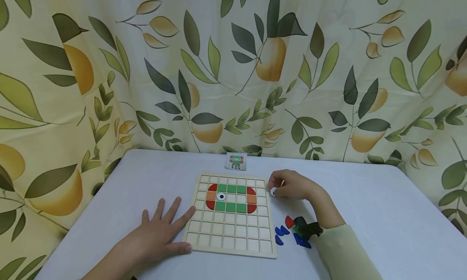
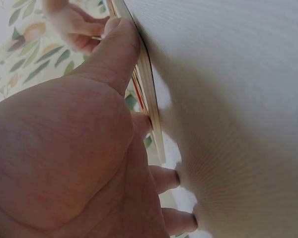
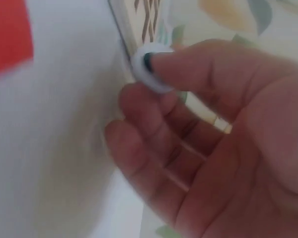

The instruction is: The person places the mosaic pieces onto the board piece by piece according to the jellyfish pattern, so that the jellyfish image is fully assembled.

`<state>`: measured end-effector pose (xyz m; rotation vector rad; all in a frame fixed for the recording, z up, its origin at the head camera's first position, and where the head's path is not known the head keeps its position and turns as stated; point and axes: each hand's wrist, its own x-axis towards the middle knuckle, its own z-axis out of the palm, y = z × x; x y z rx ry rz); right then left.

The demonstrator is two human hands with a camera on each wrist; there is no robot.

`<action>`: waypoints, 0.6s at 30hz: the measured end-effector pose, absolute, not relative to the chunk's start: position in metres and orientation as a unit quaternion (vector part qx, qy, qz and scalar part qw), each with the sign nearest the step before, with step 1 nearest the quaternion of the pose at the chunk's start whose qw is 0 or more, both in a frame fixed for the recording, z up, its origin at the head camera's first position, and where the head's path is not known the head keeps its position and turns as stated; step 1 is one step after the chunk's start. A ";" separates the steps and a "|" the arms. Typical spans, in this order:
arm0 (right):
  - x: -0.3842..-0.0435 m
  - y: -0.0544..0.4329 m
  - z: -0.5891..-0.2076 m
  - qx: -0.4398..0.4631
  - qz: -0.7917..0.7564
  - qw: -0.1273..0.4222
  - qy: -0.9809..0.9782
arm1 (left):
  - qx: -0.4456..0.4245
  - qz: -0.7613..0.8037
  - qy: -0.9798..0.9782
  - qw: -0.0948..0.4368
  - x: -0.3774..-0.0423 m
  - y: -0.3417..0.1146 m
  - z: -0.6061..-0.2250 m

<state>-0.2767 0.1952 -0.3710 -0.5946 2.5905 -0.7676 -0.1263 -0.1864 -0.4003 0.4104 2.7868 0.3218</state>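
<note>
A square wooden grid board (image 1: pixel 204 239) lies on the white table. On it, green, red and orange pieces form a rounded frame, with a round black-and-white eye piece (image 1: pixel 221 196) inside at the left. My left hand (image 1: pixel 157 231) is spread flat on the table, its thumb and index fingertip touching the board's left side. In the left wrist view its thumb (image 2: pixel 111 54) lies along the board's edge. Just past the board's right edge, my right hand (image 1: pixel 297 186) pinches a second white eye piece (image 3: pixel 156 72) between thumb and fingers, the other fingers curled loosely.
Loose blue pieces (image 1: pixel 279 239) and a red piece (image 1: pixel 289 222) lie right of the board, partly beneath the dark wrist device (image 1: pixel 308 228). A small picture card (image 1: pixel 236 161) sits behind the board. A leaf-patterned curtain (image 1: pixel 233 69) hangs along the table's far edge.
</note>
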 end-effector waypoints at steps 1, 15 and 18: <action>-0.277 0.192 -0.372 -0.218 -0.282 0.183 0.916 | 0.144 0.113 0.971 0.152 -0.126 -0.187 -0.401; -0.267 0.155 -0.378 -0.268 -0.327 0.171 0.890 | 0.135 0.106 0.972 0.160 -0.128 -0.186 -0.402; -0.263 0.149 -0.376 -0.272 -0.325 0.176 0.889 | 0.136 0.107 0.972 0.159 -0.129 -0.186 -0.402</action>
